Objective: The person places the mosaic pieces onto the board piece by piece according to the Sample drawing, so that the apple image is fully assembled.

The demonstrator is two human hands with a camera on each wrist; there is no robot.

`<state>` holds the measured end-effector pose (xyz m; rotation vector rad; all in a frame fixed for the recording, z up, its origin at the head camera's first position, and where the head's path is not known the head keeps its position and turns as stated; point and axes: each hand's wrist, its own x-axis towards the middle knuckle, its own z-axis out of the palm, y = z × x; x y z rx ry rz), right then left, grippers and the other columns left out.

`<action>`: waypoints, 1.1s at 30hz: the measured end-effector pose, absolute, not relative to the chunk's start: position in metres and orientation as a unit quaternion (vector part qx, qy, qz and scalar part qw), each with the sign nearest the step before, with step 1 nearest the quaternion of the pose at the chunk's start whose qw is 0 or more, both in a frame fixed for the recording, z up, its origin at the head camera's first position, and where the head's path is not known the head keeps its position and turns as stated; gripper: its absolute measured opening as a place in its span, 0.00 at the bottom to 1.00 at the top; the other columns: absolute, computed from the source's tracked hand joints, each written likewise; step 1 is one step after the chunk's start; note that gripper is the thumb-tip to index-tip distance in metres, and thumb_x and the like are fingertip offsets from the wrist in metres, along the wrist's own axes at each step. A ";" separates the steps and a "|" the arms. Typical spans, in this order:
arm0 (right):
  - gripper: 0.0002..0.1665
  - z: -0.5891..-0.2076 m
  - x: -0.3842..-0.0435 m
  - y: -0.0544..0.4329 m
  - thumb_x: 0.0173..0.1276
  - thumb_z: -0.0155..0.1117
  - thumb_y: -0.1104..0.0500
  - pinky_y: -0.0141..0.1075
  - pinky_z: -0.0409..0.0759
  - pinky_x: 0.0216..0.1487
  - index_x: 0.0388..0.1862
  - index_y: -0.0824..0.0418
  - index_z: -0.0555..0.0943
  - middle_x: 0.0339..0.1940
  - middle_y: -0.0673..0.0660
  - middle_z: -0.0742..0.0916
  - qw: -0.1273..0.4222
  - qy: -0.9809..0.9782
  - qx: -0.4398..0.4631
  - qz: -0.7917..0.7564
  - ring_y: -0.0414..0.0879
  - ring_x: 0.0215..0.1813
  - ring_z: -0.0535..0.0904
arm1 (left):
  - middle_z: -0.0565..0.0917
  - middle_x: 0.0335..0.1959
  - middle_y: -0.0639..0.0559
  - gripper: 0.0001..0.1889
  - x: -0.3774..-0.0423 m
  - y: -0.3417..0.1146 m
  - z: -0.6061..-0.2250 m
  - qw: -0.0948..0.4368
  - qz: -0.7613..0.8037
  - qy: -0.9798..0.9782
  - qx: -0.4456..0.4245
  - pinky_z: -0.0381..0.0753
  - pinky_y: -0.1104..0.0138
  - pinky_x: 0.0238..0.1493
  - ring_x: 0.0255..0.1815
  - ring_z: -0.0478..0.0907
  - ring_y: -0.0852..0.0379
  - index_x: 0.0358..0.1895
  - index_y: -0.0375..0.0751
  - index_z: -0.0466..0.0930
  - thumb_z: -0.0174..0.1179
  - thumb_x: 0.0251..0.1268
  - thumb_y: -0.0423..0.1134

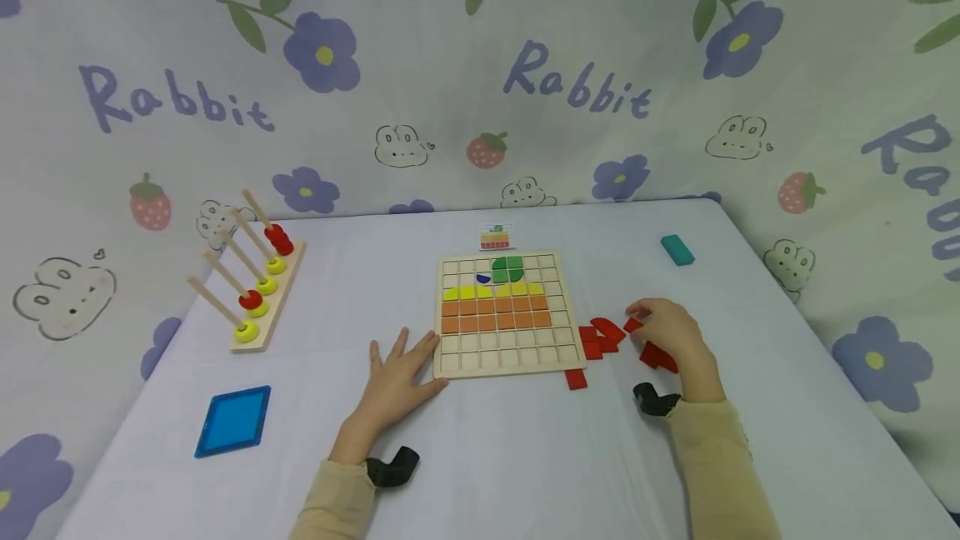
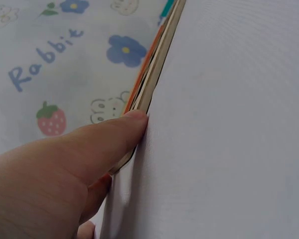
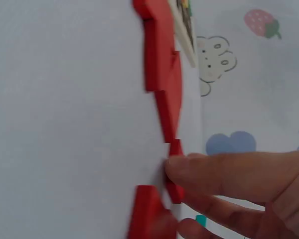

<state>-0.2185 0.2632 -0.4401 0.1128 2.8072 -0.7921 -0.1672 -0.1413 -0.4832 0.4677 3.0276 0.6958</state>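
Observation:
My left hand (image 1: 393, 390) rests with spread fingers at the near left corner of a wooden grid board (image 1: 510, 361). In the left wrist view its thumb (image 2: 132, 122) touches the board's edge. On the board lie two rows of orange tiles (image 1: 495, 306), a row of yellow pieces (image 1: 491, 291), a small blue piece (image 1: 483, 278) and green pieces (image 1: 507, 270). Right of the board, my right hand (image 1: 670, 332) pinches a red tile (image 3: 175, 147) low over the table, thumb in front. Loose red pieces (image 1: 591, 343) lie on both sides of that hand.
Behind the board is a small picture card (image 1: 497, 237). A wooden peg stand (image 1: 258, 332) with red and yellow beads and a blue square tray (image 1: 234, 421) are at left. A teal block (image 1: 677, 250) lies at the back right. One red tile (image 1: 576, 379) sits at the board's near right corner.

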 end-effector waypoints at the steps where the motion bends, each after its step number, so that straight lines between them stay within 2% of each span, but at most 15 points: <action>1: 0.23 -0.442 -0.219 0.264 0.54 0.64 0.64 0.54 0.74 0.45 0.52 0.65 0.77 0.50 0.68 0.79 0.112 0.957 0.041 -0.263 0.62 0.50 0.72 | 0.66 0.68 0.51 0.37 -0.167 -0.142 -0.483 0.000 0.222 0.964 0.149 0.26 0.35 0.62 0.72 0.47 0.39 0.67 0.45 0.64 0.63 0.54 0.55; 5: 0.23 -0.444 -0.219 0.264 0.54 0.63 0.64 0.52 0.75 0.42 0.51 0.65 0.78 0.48 0.68 0.80 0.105 0.960 0.042 -0.256 0.62 0.48 0.72 | 0.65 0.68 0.52 0.37 -0.166 -0.143 -0.483 0.002 0.224 0.963 0.151 0.26 0.36 0.62 0.73 0.46 0.39 0.68 0.45 0.64 0.62 0.55 0.55; 9: 0.24 -0.443 -0.220 0.261 0.56 0.61 0.64 0.51 0.76 0.41 0.54 0.65 0.75 0.48 0.69 0.79 0.085 0.958 0.041 -0.271 0.62 0.46 0.73 | 0.65 0.68 0.52 0.37 -0.165 -0.143 -0.484 0.002 0.221 0.964 0.151 0.26 0.35 0.63 0.73 0.46 0.40 0.68 0.46 0.63 0.62 0.55 0.55; 13: 0.26 -0.435 -0.223 0.244 0.59 0.61 0.63 0.51 0.77 0.45 0.58 0.65 0.73 0.50 0.69 0.78 0.053 0.946 0.031 -0.320 0.62 0.48 0.73 | 0.65 0.68 0.53 0.37 -0.165 -0.143 -0.483 0.001 0.220 0.963 0.153 0.27 0.35 0.63 0.73 0.46 0.40 0.68 0.46 0.64 0.62 0.55 0.55; 18: 0.26 -0.426 -0.231 0.197 0.60 0.64 0.62 0.48 0.77 0.49 0.59 0.62 0.74 0.49 0.64 0.79 0.056 0.915 -0.024 -0.399 0.57 0.50 0.75 | 0.65 0.68 0.52 0.37 -0.164 -0.143 -0.481 0.001 0.220 0.964 0.152 0.27 0.35 0.63 0.73 0.47 0.40 0.67 0.45 0.64 0.62 0.55 0.55; 26: 0.24 -0.434 -0.237 0.112 0.54 0.69 0.64 0.41 0.77 0.47 0.53 0.59 0.79 0.44 0.56 0.82 0.059 0.882 -0.105 -0.456 0.50 0.44 0.76 | 0.65 0.68 0.53 0.37 -0.165 -0.142 -0.482 0.010 0.212 0.965 0.151 0.27 0.35 0.63 0.73 0.46 0.40 0.68 0.46 0.63 0.61 0.55 0.56; 33: 0.21 -0.449 -0.231 0.060 0.54 0.70 0.62 0.36 0.77 0.46 0.49 0.56 0.81 0.40 0.51 0.83 0.098 0.869 -0.174 -0.453 0.44 0.41 0.76 | 0.65 0.68 0.54 0.37 -0.165 -0.144 -0.480 0.011 0.210 0.966 0.149 0.28 0.35 0.63 0.73 0.47 0.40 0.68 0.47 0.63 0.61 0.56 0.56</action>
